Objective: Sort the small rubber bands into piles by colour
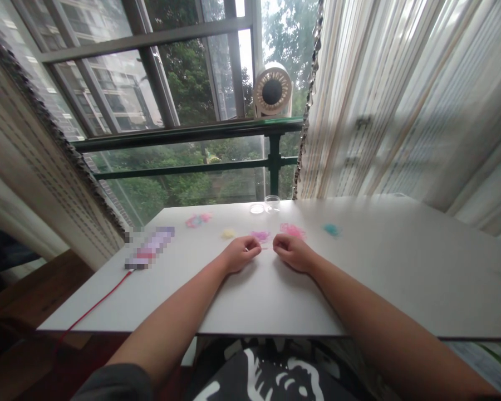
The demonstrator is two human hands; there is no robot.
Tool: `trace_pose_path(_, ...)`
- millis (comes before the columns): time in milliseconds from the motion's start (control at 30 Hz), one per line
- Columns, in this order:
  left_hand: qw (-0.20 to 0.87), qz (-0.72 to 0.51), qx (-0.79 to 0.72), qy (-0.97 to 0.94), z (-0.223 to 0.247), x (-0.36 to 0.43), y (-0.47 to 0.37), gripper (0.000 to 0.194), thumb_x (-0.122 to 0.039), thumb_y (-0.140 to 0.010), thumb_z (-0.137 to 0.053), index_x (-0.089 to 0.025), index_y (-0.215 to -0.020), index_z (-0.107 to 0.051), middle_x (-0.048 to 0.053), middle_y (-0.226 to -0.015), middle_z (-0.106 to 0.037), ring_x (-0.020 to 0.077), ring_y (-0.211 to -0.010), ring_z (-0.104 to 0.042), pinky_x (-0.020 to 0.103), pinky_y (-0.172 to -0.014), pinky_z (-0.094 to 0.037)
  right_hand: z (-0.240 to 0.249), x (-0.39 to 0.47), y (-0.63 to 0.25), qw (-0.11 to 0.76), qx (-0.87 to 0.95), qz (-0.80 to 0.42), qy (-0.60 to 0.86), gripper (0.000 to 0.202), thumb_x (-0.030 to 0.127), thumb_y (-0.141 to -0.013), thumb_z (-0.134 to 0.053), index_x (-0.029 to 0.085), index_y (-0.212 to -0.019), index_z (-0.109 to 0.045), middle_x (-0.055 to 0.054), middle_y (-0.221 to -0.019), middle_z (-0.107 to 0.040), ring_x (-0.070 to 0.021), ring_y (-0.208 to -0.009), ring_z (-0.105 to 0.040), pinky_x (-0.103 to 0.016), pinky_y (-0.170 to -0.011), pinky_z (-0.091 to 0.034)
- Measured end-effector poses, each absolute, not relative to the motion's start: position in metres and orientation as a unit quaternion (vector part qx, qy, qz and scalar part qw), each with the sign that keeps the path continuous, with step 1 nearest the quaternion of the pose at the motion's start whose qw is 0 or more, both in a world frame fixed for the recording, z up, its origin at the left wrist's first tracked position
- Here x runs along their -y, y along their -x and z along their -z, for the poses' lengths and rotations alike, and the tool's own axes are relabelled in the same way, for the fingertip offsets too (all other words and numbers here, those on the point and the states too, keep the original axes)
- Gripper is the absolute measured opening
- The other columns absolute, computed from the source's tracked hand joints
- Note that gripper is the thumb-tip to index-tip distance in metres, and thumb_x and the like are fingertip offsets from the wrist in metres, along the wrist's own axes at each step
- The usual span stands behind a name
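Observation:
My left hand (pixel 242 253) rests on the white table (pixel 250 312) with its fingers curled closed, just in front of a small purple pile (pixel 259 236). Close to its right, my right hand (pixel 292 253) is also closed, before a pink pile (pixel 293 229). The piles look like tiny rubber bands, too small to be sure. A thin pinkish trace shows in the gap between the hands. Whatever the fingers may hold is hidden. Left of my left hand lies a pale yellow pile (pixel 228 234), and further left a mixed pink and blue pile (pixel 199 220).
A teal pile (pixel 331 229) lies on the right. At the back edge stand a clear round container (pixel 272 204) and a clear lid (pixel 257 209). A blurred phone-like device (pixel 152 246) with a red cable (pixel 98 303) is on the left. A fan (pixel 273 92) stands by the window.

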State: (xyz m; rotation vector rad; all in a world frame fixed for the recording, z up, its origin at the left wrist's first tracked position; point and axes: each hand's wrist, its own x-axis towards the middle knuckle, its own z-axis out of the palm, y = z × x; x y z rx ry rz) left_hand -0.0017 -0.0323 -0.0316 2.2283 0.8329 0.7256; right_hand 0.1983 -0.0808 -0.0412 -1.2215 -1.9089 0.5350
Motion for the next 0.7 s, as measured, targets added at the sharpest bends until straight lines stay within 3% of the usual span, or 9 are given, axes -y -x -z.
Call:
trace_pose_path(233,0.244,-0.3,-0.371,-0.845,0.036,0.024,0.006,0.021,-0.033,-0.078,-0.053,-0.015,-0.076,-0.062,0.0,-0.069,-0.061,0.0115,-0.062,-0.052,0.022,-0.061,-0.041,0.043,0.077,-0.203,0.394,0.742,-0.207,0.501,0.004,0.017,-0.069,-0.049,0.017,-0.066,-0.051,0.005,-0.055,-0.045,-0.0101,-0.053,-0.04,-0.023,-0.052,-0.03)
trace_pose_path(500,0.005,-0.302,-0.423,-0.854,0.03,0.006,-0.007,0.016,-0.026,-0.077,-0.054,-0.019,-0.077,-0.068,0.005,-0.076,-0.062,0.0179,-0.076,-0.055,0.029,-0.076,-0.042,0.04,0.081,-0.198,0.378,0.751,-0.197,0.504,0.005,0.014,-0.067,-0.049,0.017,-0.064,-0.052,0.005,-0.053,-0.045,-0.0093,-0.051,-0.039,-0.022,-0.049,-0.028)
trace_pose_path(700,-0.009,-0.266,-0.445,-0.855,0.032,0.001,-0.01,0.02,-0.028,-0.077,-0.054,-0.022,-0.083,-0.072,0.005,-0.08,-0.063,0.0199,-0.08,-0.055,0.031,-0.077,-0.042,0.04,0.081,-0.197,0.37,0.753,-0.195,0.508,0.006,0.014,-0.066,-0.049,0.017,-0.064,-0.052,0.005,-0.052,-0.046,-0.0093,-0.051,-0.039,-0.022,-0.05,-0.028)
